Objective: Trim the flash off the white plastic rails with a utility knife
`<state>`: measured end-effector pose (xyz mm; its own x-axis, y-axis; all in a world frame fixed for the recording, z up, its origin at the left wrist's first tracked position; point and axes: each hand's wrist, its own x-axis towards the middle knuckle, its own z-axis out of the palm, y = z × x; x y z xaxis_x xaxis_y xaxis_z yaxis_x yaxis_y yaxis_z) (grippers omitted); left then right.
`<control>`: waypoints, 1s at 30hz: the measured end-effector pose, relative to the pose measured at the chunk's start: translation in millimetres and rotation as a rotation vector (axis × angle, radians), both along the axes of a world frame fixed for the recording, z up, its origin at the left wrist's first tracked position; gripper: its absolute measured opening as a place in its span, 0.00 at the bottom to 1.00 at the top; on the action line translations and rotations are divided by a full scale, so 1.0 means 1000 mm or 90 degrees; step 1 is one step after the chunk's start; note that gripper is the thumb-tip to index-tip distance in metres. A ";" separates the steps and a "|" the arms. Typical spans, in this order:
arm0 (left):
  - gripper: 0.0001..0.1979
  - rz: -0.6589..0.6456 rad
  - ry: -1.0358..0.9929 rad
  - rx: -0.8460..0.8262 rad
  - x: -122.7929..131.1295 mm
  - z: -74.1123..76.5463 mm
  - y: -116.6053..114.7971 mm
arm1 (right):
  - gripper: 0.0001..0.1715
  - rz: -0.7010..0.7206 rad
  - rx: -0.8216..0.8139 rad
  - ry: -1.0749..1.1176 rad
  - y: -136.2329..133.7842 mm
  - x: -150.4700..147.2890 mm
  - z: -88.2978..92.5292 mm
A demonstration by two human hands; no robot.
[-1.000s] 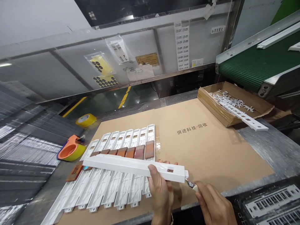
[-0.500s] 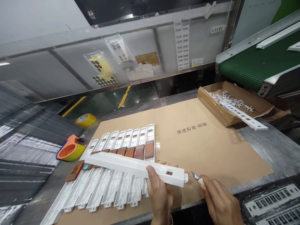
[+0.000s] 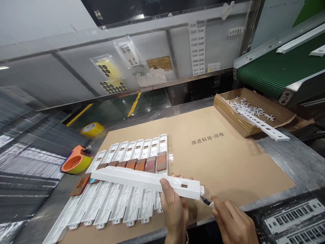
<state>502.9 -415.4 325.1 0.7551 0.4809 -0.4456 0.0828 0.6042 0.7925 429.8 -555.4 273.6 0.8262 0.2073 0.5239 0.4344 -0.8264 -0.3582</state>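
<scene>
A long white plastic strip with a small square hole near its right end is gripped by my left hand, thumb on top and fingers behind. My right hand is closed round the handle of a craft knife. The knife's blade is at the lower corner of the strip's right end; whether it touches is hard to make out. Under the held strip, a row of similar white plastic parts lies on the cardboard sheet, with reddish-brown blocks across them.
At the back right stands a cardboard box of small white scraps, a slotted white strip over its edge. Behind it runs a green conveyor. An orange tape dispenser and a yellow tape roll sit at left. Slotted panels lie lower right.
My right hand has moved left and slightly down, bringing the knife blade from beside the strip to the lower corner of its end. The left hand and strip have barely shifted.
</scene>
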 end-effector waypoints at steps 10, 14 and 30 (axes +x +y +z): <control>0.30 0.001 -0.012 0.010 -0.001 -0.002 0.000 | 0.14 0.000 0.016 -0.022 0.001 -0.001 0.000; 0.30 0.005 -0.021 0.010 -0.001 -0.003 0.001 | 0.15 0.004 0.019 -0.008 0.001 -0.001 0.002; 0.33 0.022 -0.018 0.034 -0.001 -0.001 -0.001 | 0.14 -0.017 0.051 0.010 0.004 -0.002 0.002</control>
